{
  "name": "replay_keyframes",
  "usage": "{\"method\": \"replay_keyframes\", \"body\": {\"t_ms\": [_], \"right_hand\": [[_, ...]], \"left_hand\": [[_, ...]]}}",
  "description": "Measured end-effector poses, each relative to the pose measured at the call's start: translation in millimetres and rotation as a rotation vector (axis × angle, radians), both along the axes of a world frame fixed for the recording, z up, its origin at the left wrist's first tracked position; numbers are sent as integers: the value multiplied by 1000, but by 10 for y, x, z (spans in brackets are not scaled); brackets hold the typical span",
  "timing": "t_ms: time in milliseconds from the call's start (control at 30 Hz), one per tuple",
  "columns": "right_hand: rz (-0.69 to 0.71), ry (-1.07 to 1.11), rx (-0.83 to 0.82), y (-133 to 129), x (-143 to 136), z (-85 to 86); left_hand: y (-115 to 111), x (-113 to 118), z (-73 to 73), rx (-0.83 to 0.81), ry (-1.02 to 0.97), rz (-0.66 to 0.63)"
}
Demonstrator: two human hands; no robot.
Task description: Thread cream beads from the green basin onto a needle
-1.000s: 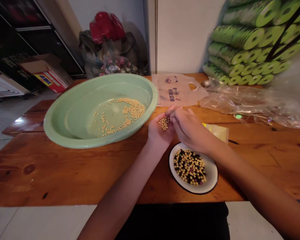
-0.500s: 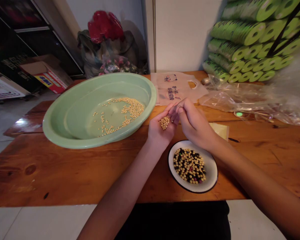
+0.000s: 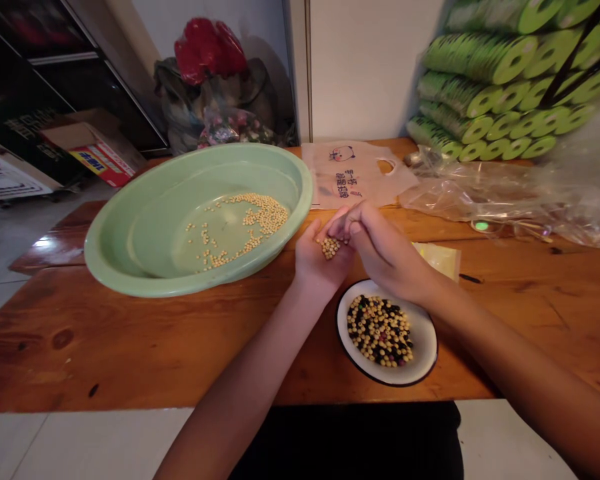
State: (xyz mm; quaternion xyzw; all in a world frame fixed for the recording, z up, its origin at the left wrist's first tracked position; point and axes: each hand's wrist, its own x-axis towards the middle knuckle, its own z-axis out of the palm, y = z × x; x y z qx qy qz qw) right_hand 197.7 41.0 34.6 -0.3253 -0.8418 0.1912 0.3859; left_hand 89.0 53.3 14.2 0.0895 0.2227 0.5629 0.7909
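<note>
My left hand (image 3: 323, 263) is cupped palm up above the table, holding a small heap of pale yellow beads (image 3: 330, 247). Over that palm bends my right hand (image 3: 380, 250), its thumb and fingers drawn together at the beads; whatever they pinch is hidden. Just below my hands sits a white dish with a dark rim (image 3: 423, 347), holding mixed beads (image 3: 380, 332), mostly pale yellow and black with a few purple ones. A large green basin (image 3: 140, 227) stands to the left, with pale yellow beads (image 3: 267, 217) scattered on its bottom, mostly toward the right side.
On the wooden table (image 3: 180, 360) a printed plastic bag (image 3: 325, 177) lies behind my hands. Clear plastic wrapping (image 3: 460, 193) and stacked green rolls (image 3: 495, 100) are at the back right. A small yellowish packet (image 3: 443, 260) lies beside my right wrist. Beyond the basin are filled bags (image 3: 210, 53).
My right fingertips have shifted from near the left fingertips down toward the beads in the palm. The basin and dish stay in place.
</note>
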Motion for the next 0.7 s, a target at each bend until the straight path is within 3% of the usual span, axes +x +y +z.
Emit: {"method": "replay_keyframes", "body": {"t_ms": [133, 233, 400, 500, 700], "right_hand": [[-102, -239, 132, 8, -12, -25], [-101, -336, 173, -17, -37, -37], [39, 16, -25, -25, -14, -16], [17, 125, -72, -2, 18, 7], [-166, -348, 224, -28, -3, 19]], "left_hand": [[14, 12, -7, 7, -29, -7], [10, 11, -14, 18, -44, -4], [-11, 2, 22, 4, -47, 8], [-5, -2, 27, -6, -51, 27], [11, -11, -27, 38, -90, 16]]}}
